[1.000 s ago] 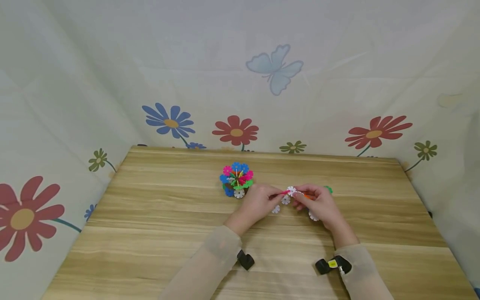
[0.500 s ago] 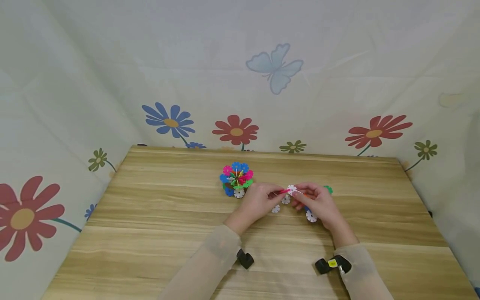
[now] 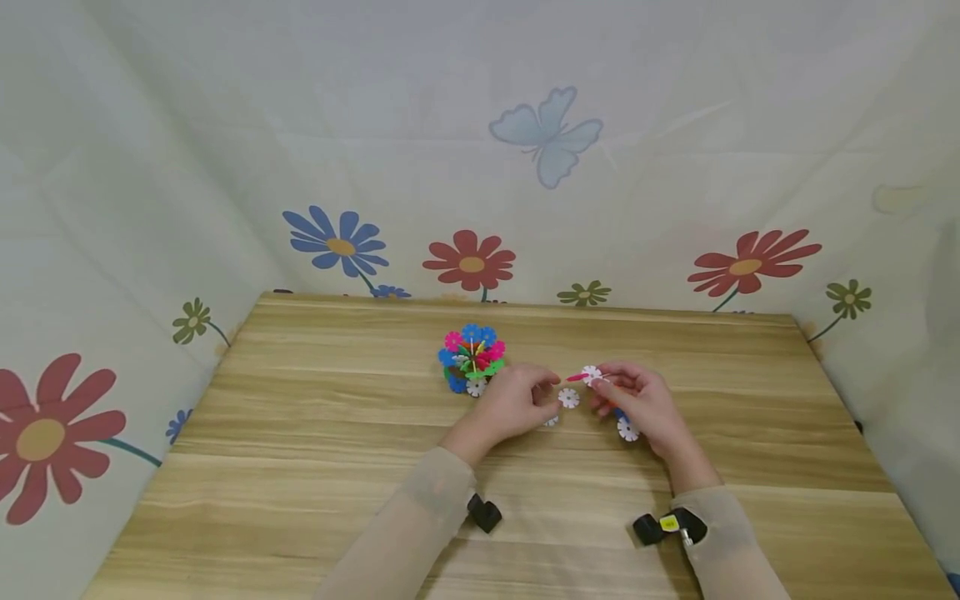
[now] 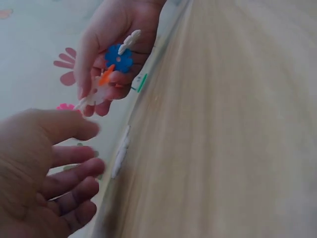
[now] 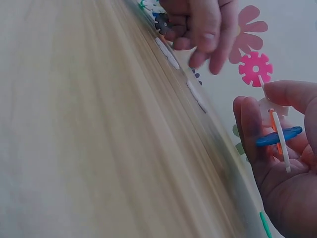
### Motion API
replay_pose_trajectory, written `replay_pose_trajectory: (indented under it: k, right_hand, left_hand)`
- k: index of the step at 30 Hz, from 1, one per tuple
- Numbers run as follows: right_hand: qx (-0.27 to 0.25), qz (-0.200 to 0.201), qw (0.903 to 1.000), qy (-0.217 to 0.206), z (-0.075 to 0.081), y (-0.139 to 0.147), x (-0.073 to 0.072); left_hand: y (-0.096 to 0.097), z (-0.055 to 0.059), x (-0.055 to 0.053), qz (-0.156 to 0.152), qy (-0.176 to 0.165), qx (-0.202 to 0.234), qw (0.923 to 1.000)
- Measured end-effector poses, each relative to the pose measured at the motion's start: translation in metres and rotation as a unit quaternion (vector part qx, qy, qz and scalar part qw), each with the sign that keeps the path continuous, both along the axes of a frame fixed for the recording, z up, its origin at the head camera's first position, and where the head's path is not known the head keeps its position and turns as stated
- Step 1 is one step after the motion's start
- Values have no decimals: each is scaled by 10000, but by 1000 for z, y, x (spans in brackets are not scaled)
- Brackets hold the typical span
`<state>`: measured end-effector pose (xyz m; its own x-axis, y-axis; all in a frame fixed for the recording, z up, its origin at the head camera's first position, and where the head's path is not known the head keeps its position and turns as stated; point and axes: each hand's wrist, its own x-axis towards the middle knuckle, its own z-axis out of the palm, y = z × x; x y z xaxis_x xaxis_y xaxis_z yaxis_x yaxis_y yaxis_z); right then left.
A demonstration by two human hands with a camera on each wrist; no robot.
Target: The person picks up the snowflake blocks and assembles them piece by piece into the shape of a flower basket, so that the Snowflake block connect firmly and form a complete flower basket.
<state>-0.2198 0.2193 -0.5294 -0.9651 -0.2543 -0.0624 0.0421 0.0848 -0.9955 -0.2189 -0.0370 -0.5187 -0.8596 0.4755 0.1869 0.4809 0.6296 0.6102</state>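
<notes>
My right hand (image 3: 641,404) pinches a chain of interlocked snowflake building discs between thumb and fingers. A pink disc (image 5: 255,69) forms its outer end. White, orange and blue discs (image 4: 118,58) follow, and a white disc (image 3: 627,429) hangs at the near end below the palm. My left hand (image 3: 515,402) is apart from the chain, its thumb and fingers spread with nothing between them. Below it on the table lie two loose white discs, one in the middle (image 3: 568,398) and one (image 3: 551,421) partly covered by the left fingers.
Left of the hands stands a round cluster (image 3: 472,360) of many-coloured snowflake discs. A green disc (image 4: 142,83) lies beyond the right hand. The wooden table (image 3: 315,467) ends at a flower-printed cloth (image 3: 645,183) at the back.
My left fingers have let go of the pink disc and drawn back to the left. The right hand has shifted slightly right with the chain, uncovering more of the loose white disc.
</notes>
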Motion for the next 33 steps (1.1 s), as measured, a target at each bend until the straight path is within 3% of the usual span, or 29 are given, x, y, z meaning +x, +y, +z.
replay_pose_trajectory:
  k: [5,11,13,15,19,22,25,29,33]
  right_hand:
    - [82,23,9999,-59,0,3,0]
    - [226,27,9996,-151,1,2,-1]
    - [212,25,9996,-181,2,2,-1]
    - [156,30,9996,-217,2,2,-1]
    - [-54,58,9994,-328,4,2,1]
    - [-189,92,9988,-436,5,2,1]
    - [-321,113,9981,-520,5,1,1]
    - [-463,144,9972,-571,4,0,1]
    - [-541,242,9969,-515,4,-1,1]
  left_hand:
    - [-6,-5,-2,-274,-219,-784,9963]
    - [-13,-31,-14,-17,-488,-884,9949]
    - [-14,-31,-15,-38,-599,-779,9952]
    - [-15,-34,-17,-73,-678,-553,9961]
    - [-12,-21,-12,267,-1221,233,9919]
    - [-7,-5,-5,638,-1624,991,9797]
    - [0,4,1,756,-1873,1676,9649]
    - [7,10,6,819,-2098,2163,9500]
    - [11,9,7,788,-2129,2432,9430]
